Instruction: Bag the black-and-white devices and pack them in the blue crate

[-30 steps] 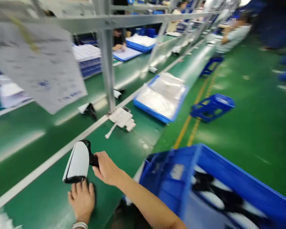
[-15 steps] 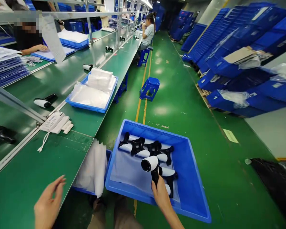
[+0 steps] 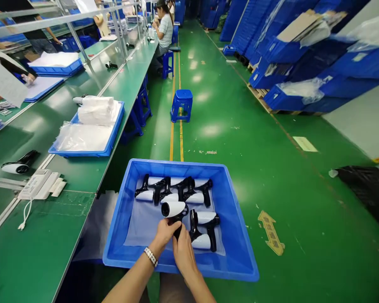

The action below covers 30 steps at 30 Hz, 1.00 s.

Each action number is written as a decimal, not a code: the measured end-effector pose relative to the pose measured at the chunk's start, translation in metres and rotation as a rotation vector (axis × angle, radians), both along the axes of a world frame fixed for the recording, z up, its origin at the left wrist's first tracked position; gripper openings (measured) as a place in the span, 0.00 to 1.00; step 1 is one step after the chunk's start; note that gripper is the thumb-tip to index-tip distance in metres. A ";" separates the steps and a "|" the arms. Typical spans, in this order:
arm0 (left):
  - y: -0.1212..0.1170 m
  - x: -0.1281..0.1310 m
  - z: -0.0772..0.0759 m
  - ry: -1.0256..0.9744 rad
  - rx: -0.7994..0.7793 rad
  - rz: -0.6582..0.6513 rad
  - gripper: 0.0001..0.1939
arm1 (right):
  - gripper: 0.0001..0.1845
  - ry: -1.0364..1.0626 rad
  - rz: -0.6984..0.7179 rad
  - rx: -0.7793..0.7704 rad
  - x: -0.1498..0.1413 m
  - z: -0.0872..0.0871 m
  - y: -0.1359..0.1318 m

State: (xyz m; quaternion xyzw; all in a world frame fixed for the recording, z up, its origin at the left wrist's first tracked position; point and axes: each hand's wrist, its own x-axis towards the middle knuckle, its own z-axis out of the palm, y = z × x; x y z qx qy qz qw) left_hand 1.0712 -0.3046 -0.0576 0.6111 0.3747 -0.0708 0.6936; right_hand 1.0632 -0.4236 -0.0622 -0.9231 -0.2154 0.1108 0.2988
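A: Where are we?

B: In a long factory aisle. A green floor [image 3: 240, 126] runs ahead, stacked blue crates [image 3: 281, 63] stand on the right, and a seated co-worker [image 3: 162, 38] sits far up the long green desk [image 3: 41, 235] on the left.

A: And closer in?

B: A blue crate [image 3: 224, 176] sits just off the desk's near right edge. A pale liner [image 3: 139, 235] covers its bottom, probably to keep the contents from scuffing.

A: What's inside?

B: Black-handled white hair dryers [image 3: 202, 242] lie along the crate's far and right sides, slightly apart, apparently so they don't knock together. One hair dryer [image 3: 173, 209] is held over the liner, mid-crate.

A: Held how?

B: The left hand [image 3: 164, 233] and right hand [image 3: 183, 252] meet at its black handle [image 3: 177, 232], the fingers [image 3: 167, 229] closed around it. The white head [image 3: 173, 209] stays uncovered, perhaps to avoid marking it
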 end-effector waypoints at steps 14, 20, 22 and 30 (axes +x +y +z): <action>-0.011 0.026 -0.087 0.194 -0.119 -0.186 0.31 | 0.18 -0.441 0.103 -0.209 0.019 0.036 -0.122; -0.018 0.030 -0.098 0.223 -0.214 -0.169 0.36 | 0.16 -0.425 0.094 -0.173 0.020 0.042 -0.111; -0.019 0.031 -0.097 0.233 -0.233 -0.181 0.37 | 0.16 -0.416 0.102 -0.165 0.020 0.043 -0.113; -0.019 0.035 -0.092 0.374 -0.048 -0.394 0.26 | 0.17 -0.440 0.154 -0.177 0.025 0.050 -0.112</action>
